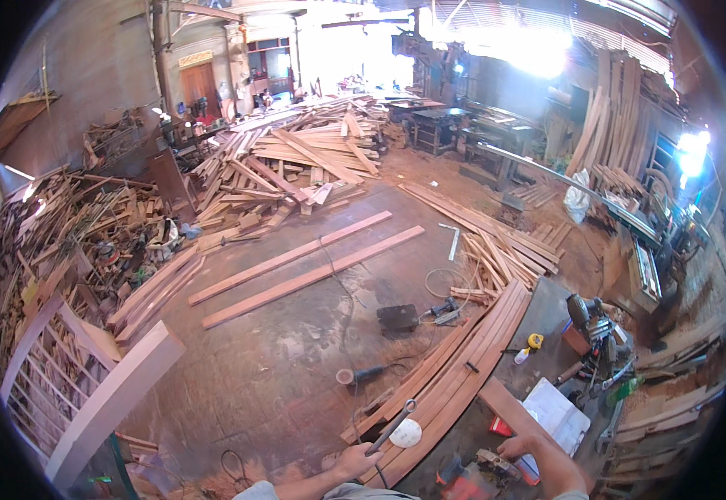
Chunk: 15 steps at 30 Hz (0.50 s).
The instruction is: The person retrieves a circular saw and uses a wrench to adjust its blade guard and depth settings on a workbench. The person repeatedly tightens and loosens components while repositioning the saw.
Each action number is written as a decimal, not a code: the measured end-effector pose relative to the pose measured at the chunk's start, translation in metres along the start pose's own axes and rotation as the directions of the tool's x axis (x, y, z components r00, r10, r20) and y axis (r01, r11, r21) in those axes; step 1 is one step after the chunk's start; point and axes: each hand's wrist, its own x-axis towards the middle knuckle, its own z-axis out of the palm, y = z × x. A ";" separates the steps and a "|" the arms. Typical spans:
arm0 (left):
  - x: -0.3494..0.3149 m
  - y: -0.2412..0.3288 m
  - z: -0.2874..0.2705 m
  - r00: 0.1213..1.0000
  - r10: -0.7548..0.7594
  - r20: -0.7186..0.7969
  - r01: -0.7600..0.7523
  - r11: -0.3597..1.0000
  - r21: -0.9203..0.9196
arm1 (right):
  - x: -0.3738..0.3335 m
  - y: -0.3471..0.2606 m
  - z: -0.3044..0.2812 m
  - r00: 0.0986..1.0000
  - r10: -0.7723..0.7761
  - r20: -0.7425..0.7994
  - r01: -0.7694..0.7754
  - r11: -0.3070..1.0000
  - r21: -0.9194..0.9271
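Note:
At the lower edge, my left hand (356, 461) is closed round a dark rod-like tool (390, 431) with a ring at its far end. Beside the rod lies a round white disc (409, 434), over long reddish planks (463, 379). To the right, my right hand (520, 447) has its fingers curled, next to a short wooden board (515, 407) and an open white book or case (556, 414). What those fingers hold, if anything, is hidden. Near that hand sit a red-based tool (467, 486) and a small metal tool (496, 463).
Two long planks (313, 277) lie across the floor ahead. A slatted wooden frame (109, 400) stands at left. Heaped timber (296, 158) fills the back. Corded power tools (361, 374) rest mid-floor. On the right bench are a yellow tape measure (535, 341) and a saw-like machine (584, 315).

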 end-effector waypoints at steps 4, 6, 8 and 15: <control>-0.005 -0.005 -0.003 0.999 0.018 -0.051 -0.021 0.998 -0.058 | -0.016 0.018 0.002 1.000 0.022 0.010 -0.024 0.984 0.179; -0.006 -0.009 -0.005 0.997 0.010 -0.074 -0.016 0.997 -0.078 | -0.026 0.025 0.005 0.999 0.043 -0.001 -0.042 0.975 0.220; -0.006 -0.012 -0.006 0.992 0.012 -0.129 -0.032 0.987 -0.158 | -0.033 0.030 0.009 0.998 0.062 -0.005 -0.060 0.973 0.223; 0.002 -0.035 -0.004 0.989 -0.024 -0.146 0.008 0.994 -0.108 | -0.026 0.023 -0.002 0.999 0.044 -0.023 -0.038 0.976 0.214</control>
